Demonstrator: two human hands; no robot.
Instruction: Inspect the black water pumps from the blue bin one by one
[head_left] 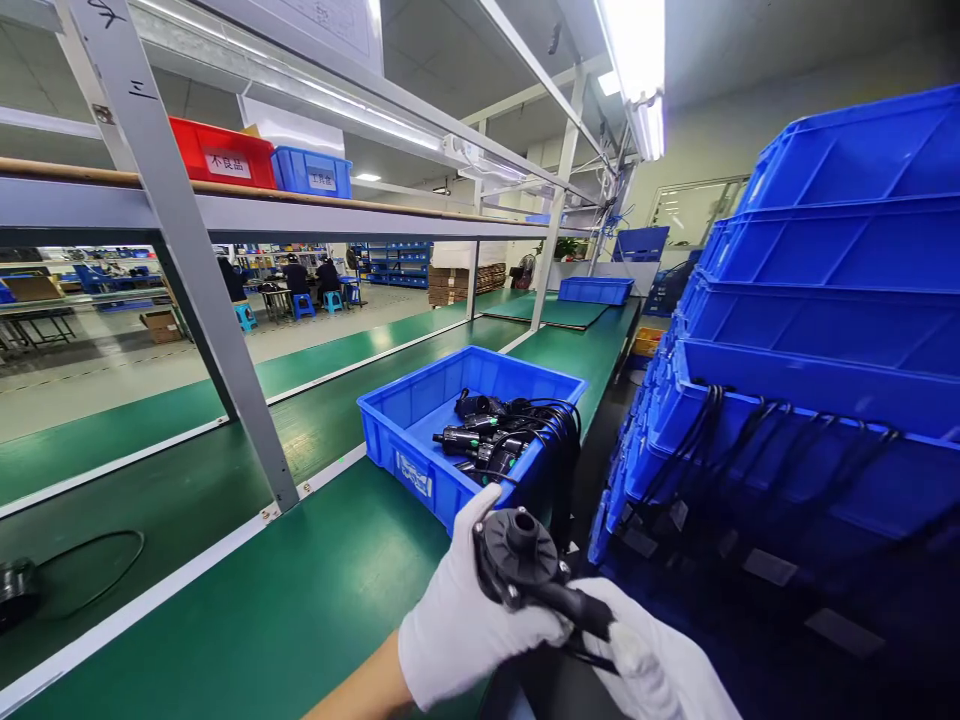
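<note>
My left hand [461, 625], in a white glove, grips a black round pump-like part [519, 555] with a short outlet on top. My right hand [645, 655], also gloved, holds the black cable stub [574, 603] that runs out of that part. Both hands are at the bottom centre, over the front edge of the green workbench [300, 600]. Just beyond them stands a blue bin [409, 425] holding several similar black parts with coiled cables [510, 435], some cables hanging over its near rim.
A tall stack of blue crates [817, 330] fills the right side, cables draped over one rim. A grey rack post [225, 340] stands left. A black part with cable [19, 590] lies far left. Red [221, 152] and blue [311, 172] bins sit overhead. People sit far back.
</note>
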